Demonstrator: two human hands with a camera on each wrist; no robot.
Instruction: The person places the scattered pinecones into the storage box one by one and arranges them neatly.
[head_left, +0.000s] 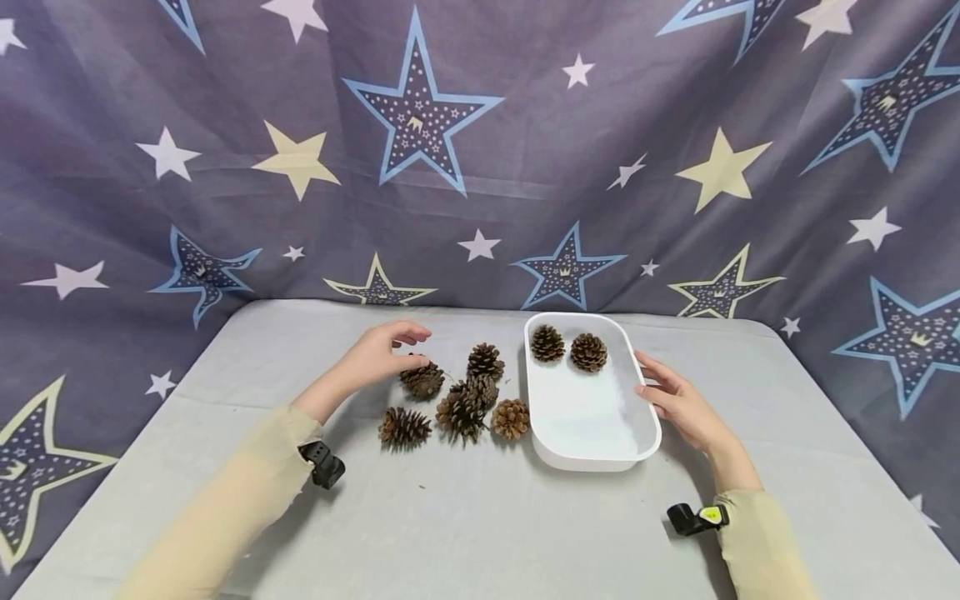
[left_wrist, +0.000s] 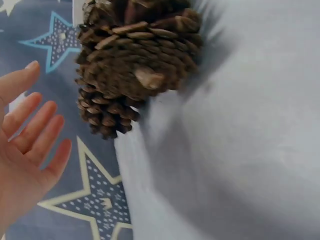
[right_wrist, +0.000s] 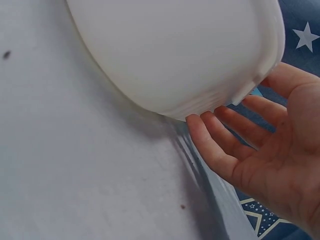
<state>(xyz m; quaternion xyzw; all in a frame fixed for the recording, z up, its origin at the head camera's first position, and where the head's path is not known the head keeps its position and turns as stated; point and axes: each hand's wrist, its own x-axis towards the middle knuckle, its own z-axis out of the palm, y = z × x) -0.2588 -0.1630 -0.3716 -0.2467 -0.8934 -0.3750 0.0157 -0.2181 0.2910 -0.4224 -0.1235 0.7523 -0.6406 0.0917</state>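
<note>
My left hand [head_left: 378, 354] hovers with loosely bent, spread fingers over a brown pine cone [head_left: 422, 380]. In the left wrist view, a gap shows between the fingers [left_wrist: 42, 130] and the pine cone [left_wrist: 140, 65], whose base faces the camera. My right hand [head_left: 678, 404] grips the right rim of a white plastic tub [head_left: 588, 421]. Its thumb lies over the rim, and its fingers [right_wrist: 210, 145] touch the outer wall in the right wrist view. Two pine cones lie at the tub's far end, one on the left [head_left: 547, 343] and one beside it [head_left: 588, 352].
Several more pine cones lie left of the tub, including one nearer the front [head_left: 405, 429] and a lighter one [head_left: 512, 418] close to the tub's wall. A grey cloth covers the table [head_left: 450, 525]. Behind it hangs a star-patterned curtain [head_left: 510, 150].
</note>
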